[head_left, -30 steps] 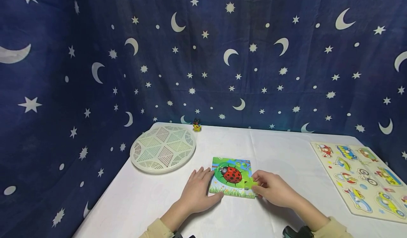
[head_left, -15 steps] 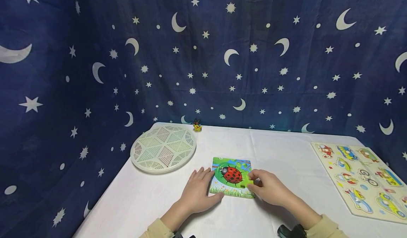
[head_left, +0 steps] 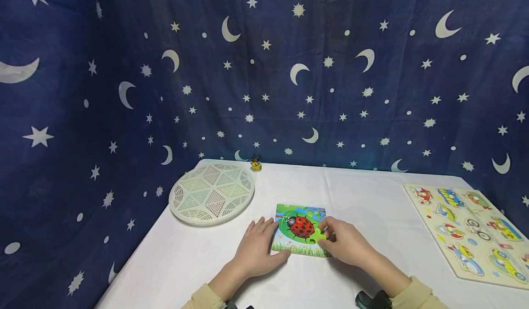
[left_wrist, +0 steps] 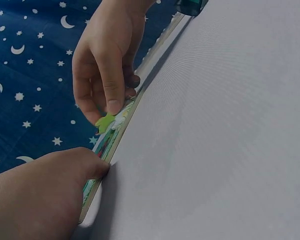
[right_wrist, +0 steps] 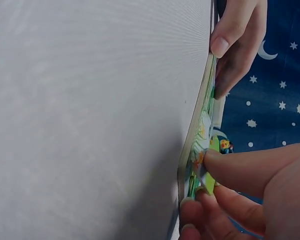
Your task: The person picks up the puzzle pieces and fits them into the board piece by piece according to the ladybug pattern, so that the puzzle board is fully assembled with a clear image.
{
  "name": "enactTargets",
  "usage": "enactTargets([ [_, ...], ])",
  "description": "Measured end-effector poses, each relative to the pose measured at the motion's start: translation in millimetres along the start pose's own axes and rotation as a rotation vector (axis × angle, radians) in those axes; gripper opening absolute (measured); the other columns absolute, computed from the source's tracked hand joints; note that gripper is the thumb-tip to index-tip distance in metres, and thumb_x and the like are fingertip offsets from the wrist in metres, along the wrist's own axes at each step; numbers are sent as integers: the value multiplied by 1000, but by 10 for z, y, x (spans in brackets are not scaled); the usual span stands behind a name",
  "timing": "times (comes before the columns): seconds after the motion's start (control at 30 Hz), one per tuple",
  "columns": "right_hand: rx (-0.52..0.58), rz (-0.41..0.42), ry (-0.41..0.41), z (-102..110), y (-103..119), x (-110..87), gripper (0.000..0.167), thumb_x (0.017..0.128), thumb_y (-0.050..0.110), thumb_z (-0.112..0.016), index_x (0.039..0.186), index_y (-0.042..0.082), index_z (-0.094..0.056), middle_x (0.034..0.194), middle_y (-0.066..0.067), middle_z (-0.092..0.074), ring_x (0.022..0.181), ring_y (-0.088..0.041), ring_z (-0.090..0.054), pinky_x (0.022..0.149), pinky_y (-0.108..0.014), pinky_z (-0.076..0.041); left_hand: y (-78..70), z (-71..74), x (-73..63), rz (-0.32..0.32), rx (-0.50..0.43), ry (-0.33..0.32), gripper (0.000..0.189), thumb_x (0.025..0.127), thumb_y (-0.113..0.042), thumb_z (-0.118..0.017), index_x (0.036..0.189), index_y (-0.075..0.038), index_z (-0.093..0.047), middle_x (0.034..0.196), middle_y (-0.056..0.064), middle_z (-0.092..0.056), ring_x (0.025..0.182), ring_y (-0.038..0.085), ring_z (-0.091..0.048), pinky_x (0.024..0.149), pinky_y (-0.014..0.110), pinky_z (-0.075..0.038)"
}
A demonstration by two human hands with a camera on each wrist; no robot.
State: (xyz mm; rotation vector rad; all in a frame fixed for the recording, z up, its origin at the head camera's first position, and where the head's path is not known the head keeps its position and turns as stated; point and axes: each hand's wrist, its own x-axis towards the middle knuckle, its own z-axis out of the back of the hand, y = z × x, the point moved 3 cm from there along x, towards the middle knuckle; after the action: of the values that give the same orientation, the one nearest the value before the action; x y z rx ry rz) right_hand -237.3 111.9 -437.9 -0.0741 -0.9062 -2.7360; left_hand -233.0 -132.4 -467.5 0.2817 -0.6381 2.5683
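A square ladybug jigsaw puzzle (head_left: 298, 226) lies flat on the white table. My left hand (head_left: 258, 248) rests at its left side, fingers fairly straight along that edge and thumb at the front edge. Over the puzzle's right part, my right hand (head_left: 349, 242) pinches a light green puzzle piece (head_left: 317, 237) between thumb and fingers. In the left wrist view the green piece (left_wrist: 105, 123) looks tilted and raised off the board. The right wrist view shows the thumb against the piece (right_wrist: 210, 183), close to the puzzle's corner. Fingers partly hide the puzzle's right edge.
A round pale tray (head_left: 211, 193) with a coloured dot pattern lies at the left back. Near the back edge stands a small yellow figurine (head_left: 256, 163). A wooden vehicle puzzle board (head_left: 471, 231) lies at the right. Behind the table hangs a blue star-and-moon curtain (head_left: 281, 93).
My right hand has moved slightly left, carrying the green piece from the puzzle's right edge in towards the ladybug. The piece has turned. My left hand has stayed in place.
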Motion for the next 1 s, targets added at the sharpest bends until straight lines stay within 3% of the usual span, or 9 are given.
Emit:
enactTargets([
  [0.37,-131,4,12,-9,28,25,27,82,16,-86,104,10,-71,91,2,-61,83,-14,-57,79,-43,-55,4,-4,8,-1,-1,-3,75,89,-56,-65,144,-5,-56,148,16,-53,143,41,-40,122,55,-24],
  [1.0,-84,26,-5,-29,11,36,26,79,10,-87,98,14,-69,88,4,-60,80,-13,-54,73,-38,-51,12,-19,0,-2,10,-14,75,88,-56,-65,143,-6,-57,148,15,-54,142,41,-42,121,55,-25],
])
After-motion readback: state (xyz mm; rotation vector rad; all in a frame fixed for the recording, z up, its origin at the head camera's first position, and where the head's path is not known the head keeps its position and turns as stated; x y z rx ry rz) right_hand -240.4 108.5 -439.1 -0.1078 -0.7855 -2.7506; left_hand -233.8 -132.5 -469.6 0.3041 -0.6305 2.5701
